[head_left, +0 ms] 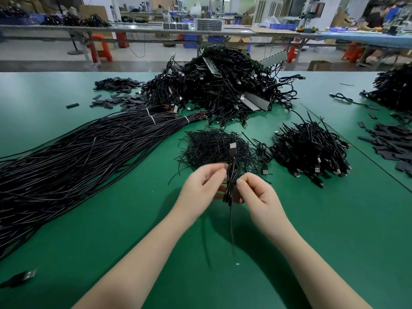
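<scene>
Above the green table (323,230), my left hand (200,186) and my right hand (258,192) together hold a folded black USB cable (230,188). Its plug end (233,149) sticks up above my fingers, and a loose tail hangs down between my wrists. My left hand grips the coil from the left. My right hand pinches it from the right with thumb and forefinger. Just behind my hands lies a heap of short black twist ties (214,148).
A thick bundle of long black cables (78,161) runs across the left. A big tangled pile with metal racks (227,85) sits at the back, and finished coiled cables (312,150) lie at the right. Black sleeve pieces (392,143) lie far right, with a loose USB plug (22,277) near left.
</scene>
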Tool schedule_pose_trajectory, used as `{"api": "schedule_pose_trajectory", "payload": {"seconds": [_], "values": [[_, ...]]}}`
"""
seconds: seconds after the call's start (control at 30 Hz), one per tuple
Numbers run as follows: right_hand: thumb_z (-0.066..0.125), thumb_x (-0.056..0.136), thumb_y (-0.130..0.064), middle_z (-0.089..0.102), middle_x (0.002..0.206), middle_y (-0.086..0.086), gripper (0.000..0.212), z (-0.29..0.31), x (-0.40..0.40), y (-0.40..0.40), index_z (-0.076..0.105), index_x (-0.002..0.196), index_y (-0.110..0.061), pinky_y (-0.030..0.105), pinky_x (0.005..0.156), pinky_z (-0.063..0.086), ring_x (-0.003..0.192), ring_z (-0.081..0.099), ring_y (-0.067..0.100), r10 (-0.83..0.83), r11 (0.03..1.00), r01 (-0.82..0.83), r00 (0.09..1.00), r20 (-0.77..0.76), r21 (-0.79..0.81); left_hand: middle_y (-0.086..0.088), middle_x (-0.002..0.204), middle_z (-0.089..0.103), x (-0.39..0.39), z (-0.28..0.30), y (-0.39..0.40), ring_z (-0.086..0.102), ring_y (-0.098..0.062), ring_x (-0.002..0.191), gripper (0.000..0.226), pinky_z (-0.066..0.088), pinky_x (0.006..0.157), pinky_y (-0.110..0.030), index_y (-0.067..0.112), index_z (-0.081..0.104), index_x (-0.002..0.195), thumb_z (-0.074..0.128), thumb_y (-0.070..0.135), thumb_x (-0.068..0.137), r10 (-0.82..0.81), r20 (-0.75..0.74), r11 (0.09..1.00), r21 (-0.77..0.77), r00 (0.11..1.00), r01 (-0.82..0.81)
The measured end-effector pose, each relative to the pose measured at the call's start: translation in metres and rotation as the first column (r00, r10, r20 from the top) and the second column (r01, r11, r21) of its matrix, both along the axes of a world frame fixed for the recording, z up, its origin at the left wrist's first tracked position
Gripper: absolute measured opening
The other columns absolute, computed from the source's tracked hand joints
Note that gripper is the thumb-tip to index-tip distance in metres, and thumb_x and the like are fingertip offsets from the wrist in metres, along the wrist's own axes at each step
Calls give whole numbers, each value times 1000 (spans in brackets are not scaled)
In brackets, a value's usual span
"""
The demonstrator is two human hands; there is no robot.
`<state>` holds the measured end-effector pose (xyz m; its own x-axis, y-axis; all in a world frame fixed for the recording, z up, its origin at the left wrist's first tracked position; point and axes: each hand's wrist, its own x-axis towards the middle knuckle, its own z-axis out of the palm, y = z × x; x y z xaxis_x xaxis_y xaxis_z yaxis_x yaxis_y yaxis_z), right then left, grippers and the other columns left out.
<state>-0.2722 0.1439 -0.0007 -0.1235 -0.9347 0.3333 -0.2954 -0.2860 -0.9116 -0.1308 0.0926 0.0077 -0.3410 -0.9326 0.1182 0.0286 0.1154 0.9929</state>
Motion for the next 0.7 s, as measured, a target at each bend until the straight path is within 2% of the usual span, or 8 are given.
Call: {"api": "schedule_pose_trajectory", "payload": {"seconds": [0.1, 0.17, 0.27, 0.33, 0.4, 0.47, 0.57, 0.7], "values": [[49, 96, -17, 42, 59, 5, 30, -2, -2, 2, 46, 69, -4, 30, 54, 33, 56, 35, 15, -65, 991, 34, 967, -245, -127, 3, 82, 73, 5, -1, -2, 63, -6, 73, 11, 53, 65, -19, 22, 79, 88, 69, 26, 86, -173, -45, 981, 77, 984, 176], [48, 94, -19, 40, 58, 5, 30, 0, -1, 2, 45, 67, -6, 26, 52, 30, 56, 33, 9, -83, 990, 55, 973, -215, -132, 2, 89, 75, 6, 1, -1, 66, -8, 79, 15, 54, 70, -19, 20, 78, 91, 73, 19, 77, -236, -130, 962, 109, 963, 251], [47, 94, -19, 39, 55, -5, 33, 2, -1, 0, 43, 65, -5, 24, 52, 29, 55, 34, 9, -64, 998, 64, 998, -20, 5, 4, 94, 76, 6, 5, -1, 68, -5, 87, 25, 52, 79, -20, 20, 75, 96, 73, 0, 80, -207, -77, 978, -31, 975, 205], [46, 96, -7, 40, 52, -6, 33, 3, 1, -1, 47, 63, -8, 23, 50, 26, 51, 31, 10, -6, 993, -22, 973, 231, 119, 7, 94, 73, 7, 5, -4, 67, -4, 89, 31, 50, 83, -22, 22, 74, 96, 73, -5, 80, -57, 118, 921, -377, 991, 98], [50, 89, -4, 36, 51, -2, 32, 5, 4, -2, 56, 60, -15, 22, 47, 25, 47, 28, 10, 9, 954, -176, 825, 565, 241, 12, 96, 69, 9, 6, -4, 64, -3, 93, 36, 49, 87, -21, 22, 76, 99, 70, -7, 79, 44, 230, 765, -634, 972, 116], [55, 83, -14, 36, 52, -1, 23, 7, 5, -2, 57, 61, -18, 21, 47, 26, 46, 30, 11, -39, 902, -278, 709, 704, 330, 18, 97, 66, 10, 6, -5, 63, 0, 96, 36, 48, 89, -17, 20, 78, 98, 67, -7, 77, 85, 239, 719, -687, 967, 106], [48, 98, -19, 49, 52, -1, 36, 7, 3, -1, 54, 62, -18, 17, 46, 33, 48, 38, 10, -7, 912, -231, 819, 573, 340, 15, 90, 71, 8, 6, -3, 66, 0, 87, 25, 49, 82, -18, 21, 76, 91, 71, -1, 82, 9, 179, 893, -443, 984, 73], [64, 93, -20, 66, 65, -7, 14, 3, 5, 2, 65, 80, -20, 15, 56, 44, 55, 54, 3, -58, 996, 56, 998, 36, 71, 1, 87, 76, 4, 6, -1, 67, -8, 79, 26, 53, 73, -21, 23, 79, 84, 66, 1, 88, -86, -96, 992, 84, 992, 94]]}}
